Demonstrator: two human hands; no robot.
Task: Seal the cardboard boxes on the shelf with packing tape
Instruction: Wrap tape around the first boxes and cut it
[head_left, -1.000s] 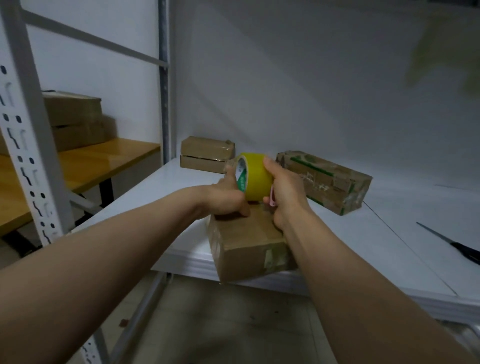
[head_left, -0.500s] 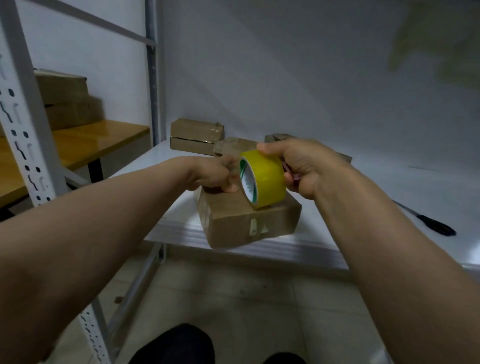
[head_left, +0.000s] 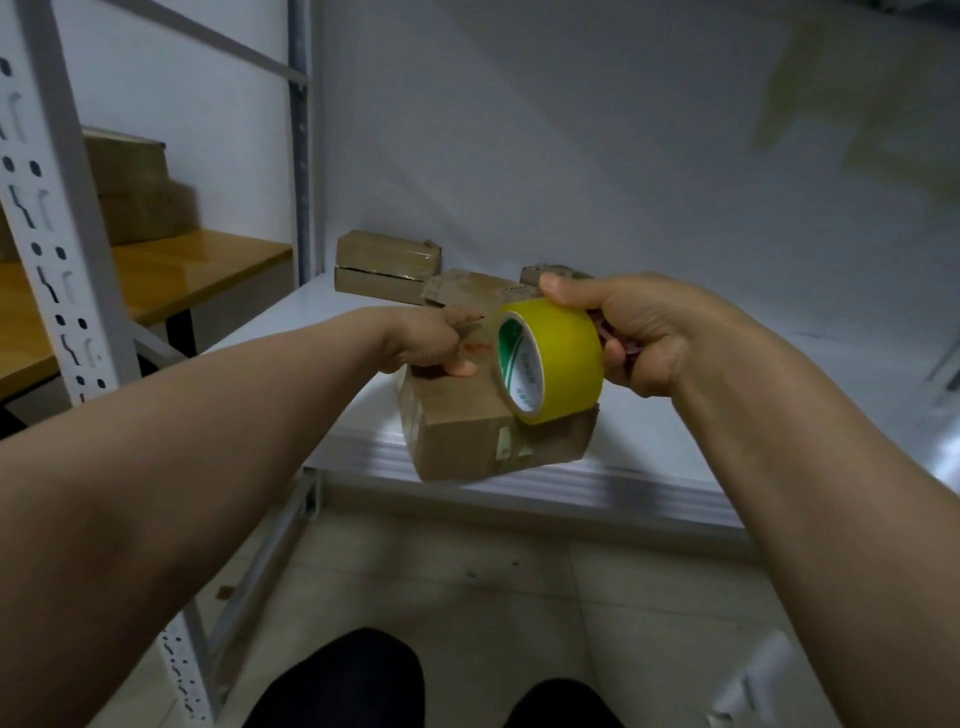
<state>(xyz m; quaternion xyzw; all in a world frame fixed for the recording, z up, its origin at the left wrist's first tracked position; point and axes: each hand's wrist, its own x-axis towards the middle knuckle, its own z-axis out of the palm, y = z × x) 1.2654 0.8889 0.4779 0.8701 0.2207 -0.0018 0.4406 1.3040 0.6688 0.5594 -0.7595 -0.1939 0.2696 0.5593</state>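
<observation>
One box (head_left: 467, 436) at the shelf (head_left: 649, 483) edge is only starting to get taped, we judge: our right hand (head_left: 654, 332) is gripping the tape roll (head_left: 556, 358), our left hand (head_left: 428, 343) is apparently pinching its loose end on top, other boxes (head_left: 387, 265) waiting behind

Count two hands in view: your left hand (head_left: 428, 343) and your right hand (head_left: 649, 332). There is one roll of yellow tape (head_left: 566, 353) at the right hand. One cardboard box (head_left: 467, 441) sits below both hands. Two stacked boxes (head_left: 384, 257) lie beyond the left hand, and one partly hidden box (head_left: 553, 271) behind the right. Two further boxes (head_left: 140, 208) stand well left of the left hand.
</observation>
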